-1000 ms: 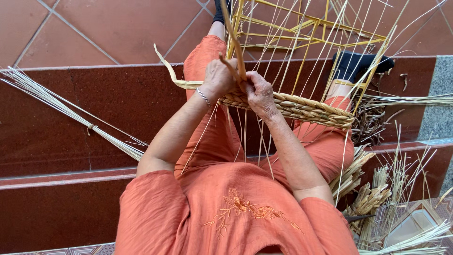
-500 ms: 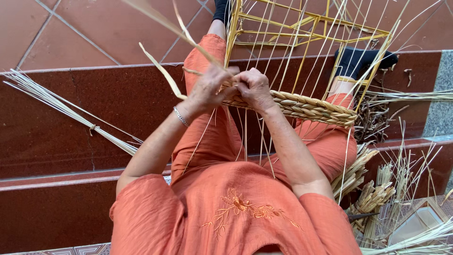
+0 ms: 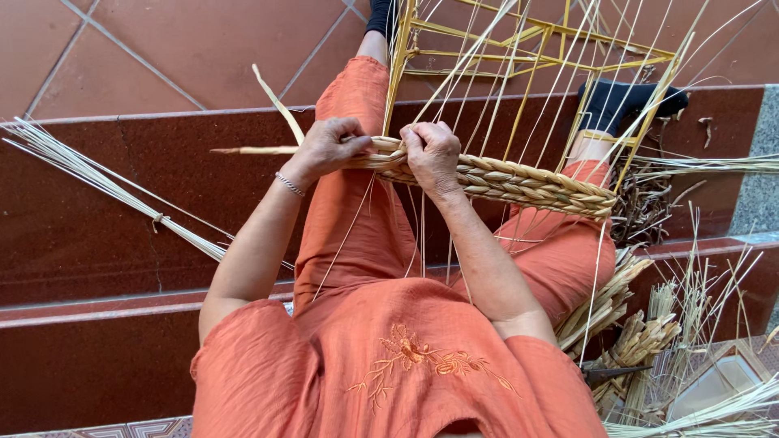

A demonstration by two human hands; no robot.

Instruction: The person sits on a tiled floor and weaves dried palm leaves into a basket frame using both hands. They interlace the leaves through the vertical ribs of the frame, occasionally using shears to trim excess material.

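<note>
Left hand (image 3: 329, 146) and right hand (image 3: 430, 154) both grip the empty half-woven basket's braided rim (image 3: 519, 180).

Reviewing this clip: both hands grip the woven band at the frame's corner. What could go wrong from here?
The loose strand sticking out past the left hand might slip or snap when pulled. The thin upright stakes crowd the right hand, so one could bend. The woven band may loosen if grip eases.

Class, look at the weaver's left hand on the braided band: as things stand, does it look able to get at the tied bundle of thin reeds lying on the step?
Probably yes. The left hand grips the braided band, and the tied bundle of reeds lies on that same side on the step, with nothing between them; it would have to let go first.
</note>
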